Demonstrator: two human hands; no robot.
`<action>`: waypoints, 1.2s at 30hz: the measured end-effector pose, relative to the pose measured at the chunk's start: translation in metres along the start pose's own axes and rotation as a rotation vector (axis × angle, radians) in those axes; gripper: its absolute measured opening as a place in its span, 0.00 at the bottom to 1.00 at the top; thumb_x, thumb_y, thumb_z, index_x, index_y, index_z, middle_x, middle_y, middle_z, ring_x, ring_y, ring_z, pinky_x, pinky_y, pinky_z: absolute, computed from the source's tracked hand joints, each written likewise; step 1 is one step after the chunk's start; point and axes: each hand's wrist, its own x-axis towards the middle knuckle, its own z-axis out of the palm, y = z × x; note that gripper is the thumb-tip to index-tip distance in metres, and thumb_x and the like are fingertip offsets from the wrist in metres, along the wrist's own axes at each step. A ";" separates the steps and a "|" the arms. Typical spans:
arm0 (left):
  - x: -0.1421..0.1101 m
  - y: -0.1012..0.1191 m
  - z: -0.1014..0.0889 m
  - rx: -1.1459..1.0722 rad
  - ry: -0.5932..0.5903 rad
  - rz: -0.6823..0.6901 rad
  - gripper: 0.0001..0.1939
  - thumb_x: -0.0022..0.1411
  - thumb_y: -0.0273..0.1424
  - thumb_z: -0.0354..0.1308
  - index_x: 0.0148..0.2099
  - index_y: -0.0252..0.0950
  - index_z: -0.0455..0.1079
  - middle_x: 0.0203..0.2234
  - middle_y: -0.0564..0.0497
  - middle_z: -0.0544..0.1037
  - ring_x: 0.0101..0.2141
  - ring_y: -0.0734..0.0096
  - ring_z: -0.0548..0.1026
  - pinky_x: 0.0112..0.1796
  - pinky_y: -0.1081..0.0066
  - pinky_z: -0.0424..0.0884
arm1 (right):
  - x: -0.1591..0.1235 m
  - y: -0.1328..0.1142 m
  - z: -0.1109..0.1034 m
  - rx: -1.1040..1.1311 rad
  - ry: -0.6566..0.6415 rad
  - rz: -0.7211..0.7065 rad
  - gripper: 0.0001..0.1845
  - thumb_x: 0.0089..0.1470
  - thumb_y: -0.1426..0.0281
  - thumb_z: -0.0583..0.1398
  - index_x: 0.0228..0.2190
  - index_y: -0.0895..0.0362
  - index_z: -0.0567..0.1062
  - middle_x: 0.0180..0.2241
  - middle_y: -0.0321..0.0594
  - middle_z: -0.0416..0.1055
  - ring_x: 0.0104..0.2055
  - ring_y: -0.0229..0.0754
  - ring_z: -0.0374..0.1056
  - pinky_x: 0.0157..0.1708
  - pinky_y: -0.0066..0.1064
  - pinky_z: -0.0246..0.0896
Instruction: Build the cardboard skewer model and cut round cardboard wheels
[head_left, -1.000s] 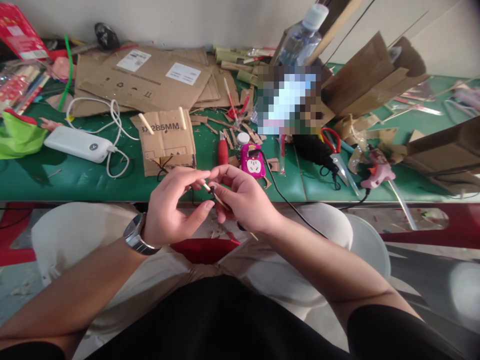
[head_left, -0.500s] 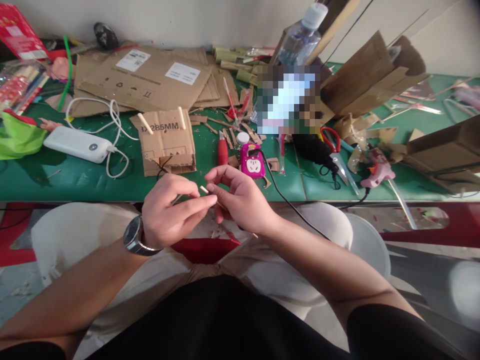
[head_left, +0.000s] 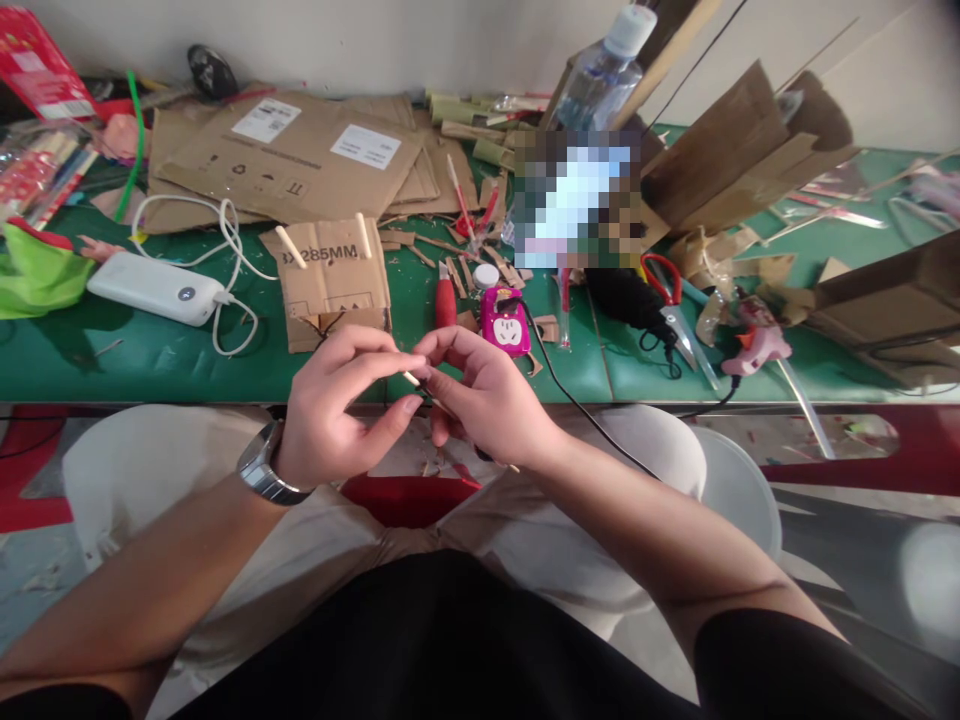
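My left hand (head_left: 337, 410) and my right hand (head_left: 480, 395) meet over my lap, just in front of the green table's edge (head_left: 150, 385). Between their fingertips is a thin pale wooden stick (head_left: 412, 379) with something small and dark on it. My right hand grips the stick in closed fingers; its lower end pokes out past the heel of that hand. My left thumb and forefinger pinch at the stick's upper end. A watch (head_left: 262, 468) sits on my left wrist.
On the table: a cardboard piece with two sticks poking out (head_left: 334, 275), a white power bank with cable (head_left: 154, 288), a red cutter (head_left: 445, 300), a pink gadget on a black cord (head_left: 505, 322), scissors (head_left: 671, 300), a pink glue gun (head_left: 757, 350), cardboard scraps, a water bottle (head_left: 604, 70).
My left hand dipped and closed lower on the stick half a second ago, then rose again to pinch its upper end. My right hand has barely moved.
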 end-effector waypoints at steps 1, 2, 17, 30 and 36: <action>0.001 0.000 -0.001 -0.027 -0.009 -0.009 0.12 0.68 0.29 0.66 0.53 0.37 0.80 0.44 0.44 0.83 0.43 0.61 0.83 0.45 0.63 0.82 | 0.000 0.000 0.000 -0.001 -0.003 -0.003 0.22 0.60 0.55 0.72 0.43 0.54 0.71 0.40 0.30 0.70 0.19 0.27 0.70 0.12 0.19 0.54; 0.002 0.000 -0.001 -0.051 -0.014 -0.018 0.10 0.69 0.28 0.66 0.51 0.38 0.81 0.42 0.45 0.83 0.42 0.63 0.83 0.44 0.64 0.82 | 0.000 -0.001 0.000 0.001 -0.008 -0.004 0.23 0.60 0.54 0.72 0.43 0.54 0.70 0.40 0.30 0.70 0.19 0.27 0.70 0.12 0.19 0.54; 0.002 0.007 -0.003 -0.046 0.136 -0.004 0.04 0.67 0.26 0.71 0.44 0.38 0.80 0.37 0.49 0.85 0.34 0.68 0.84 0.36 0.70 0.82 | -0.014 -0.019 -0.016 -0.671 0.037 -0.620 0.15 0.60 0.59 0.74 0.38 0.54 0.78 0.43 0.46 0.75 0.47 0.49 0.73 0.43 0.38 0.74; 0.000 0.012 -0.006 -0.010 0.173 0.020 0.06 0.65 0.25 0.67 0.44 0.38 0.79 0.36 0.48 0.84 0.35 0.64 0.83 0.38 0.66 0.81 | -0.010 -0.010 -0.014 -0.912 0.051 -0.960 0.03 0.67 0.73 0.68 0.40 0.55 0.78 0.42 0.44 0.78 0.43 0.42 0.78 0.42 0.33 0.76; 0.000 0.011 -0.008 0.094 0.147 0.055 0.04 0.65 0.27 0.67 0.43 0.38 0.78 0.35 0.47 0.84 0.34 0.64 0.82 0.37 0.66 0.79 | -0.009 -0.006 -0.015 -1.004 0.075 -1.019 0.04 0.67 0.73 0.68 0.42 0.56 0.79 0.42 0.43 0.79 0.43 0.41 0.79 0.41 0.30 0.77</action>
